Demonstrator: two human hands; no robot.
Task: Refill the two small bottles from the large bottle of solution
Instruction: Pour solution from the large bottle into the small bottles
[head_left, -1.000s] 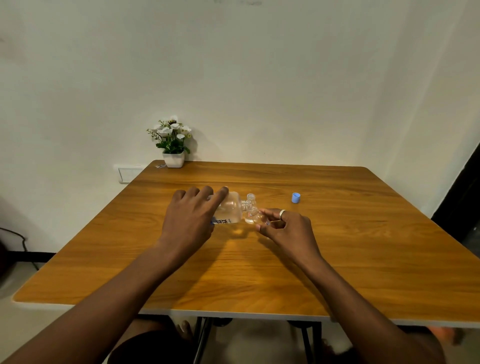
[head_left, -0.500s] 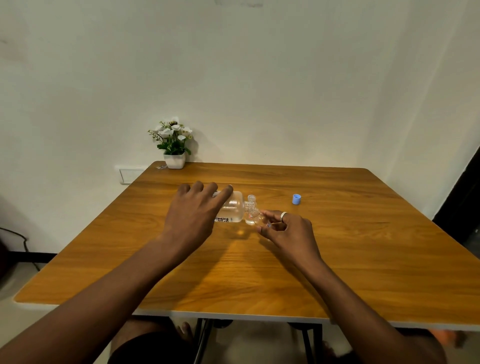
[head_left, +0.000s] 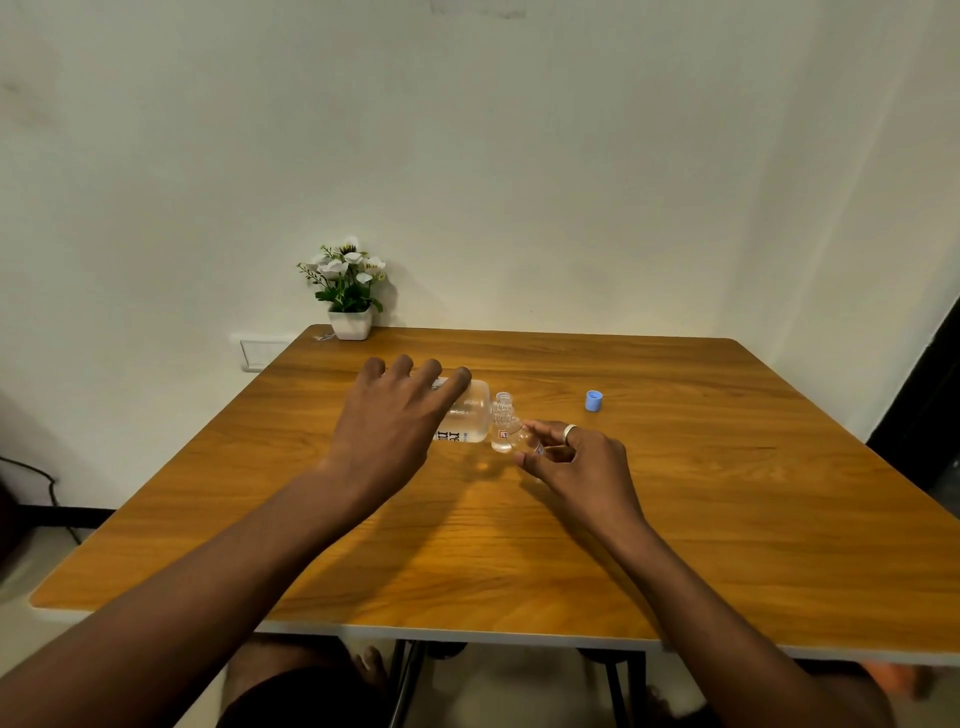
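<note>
Now the large bottle (head_left: 467, 418) lies almost flat in the left hand (head_left: 392, 426), its long axis running left to right, the neck just beside the mouth of the small bottle (head_left: 511, 439). The right hand (head_left: 582, 462) pinches this small bottle with its fingers (head_left: 530, 457) above the surface (head_left: 675, 519). A blue cap (head_left: 594, 401) stands apart on the right.

— What colour is the worktop (head_left: 675, 519)?
— Warm orange-brown, with darker wood grain running across it and a pale grey edge.
— And the bottles?
— The large bottle (head_left: 470, 415) is clear, with black lettering on a white label. The small bottle (head_left: 511, 439) is clear too, with a tiny red mark.
— Anything brighter?
— A light blue cap (head_left: 594, 400), a silver ring (head_left: 570, 432), and a white pot (head_left: 351, 324) of white flowers with green leaves.
</note>
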